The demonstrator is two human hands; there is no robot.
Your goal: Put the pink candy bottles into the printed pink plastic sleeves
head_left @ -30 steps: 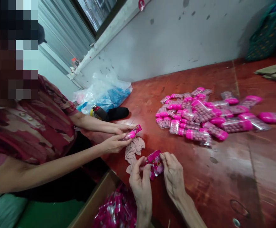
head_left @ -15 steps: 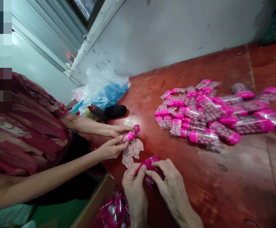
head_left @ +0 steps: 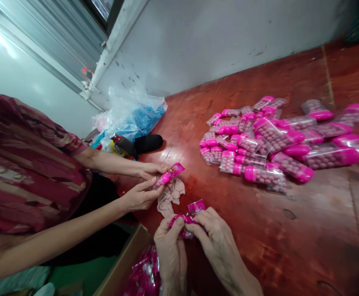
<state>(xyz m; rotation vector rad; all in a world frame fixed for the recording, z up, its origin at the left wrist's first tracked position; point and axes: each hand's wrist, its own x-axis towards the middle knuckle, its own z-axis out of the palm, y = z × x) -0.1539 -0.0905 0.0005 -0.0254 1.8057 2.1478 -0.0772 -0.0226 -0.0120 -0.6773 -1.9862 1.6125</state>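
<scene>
My left hand [head_left: 170, 242] pinches a shiny pink printed wrapper [head_left: 195, 206] between thumb and fingers, low in the middle of the view. On the wrapper's other side, my right hand [head_left: 218, 238] has its thumb and fingers closed on it. Part of the wrapper sticks up beyond my fingers; whether anything is inside it is hidden. Just ahead lies a crumpled pale pink cloth [head_left: 170, 198]. To the right is a pile of clear, pink-capped packs of small pink balls [head_left: 272, 135], apart from my hands.
At left, a co-worker's hands [head_left: 147, 189] hold a pink-capped pack with a pink wrapper [head_left: 176, 169]. A cardboard box [head_left: 120, 263] of pink wrappers [head_left: 145, 273] stands below. Plastic bags [head_left: 136, 117] and a black cylindrical thing [head_left: 149, 144] lie on the red table [head_left: 315, 230] near the wall.
My hands have shifted slightly left with the wrapper, and more of its printed end shows above my fingers. The co-worker's pink wrapper shows more fully beyond their fingers.
</scene>
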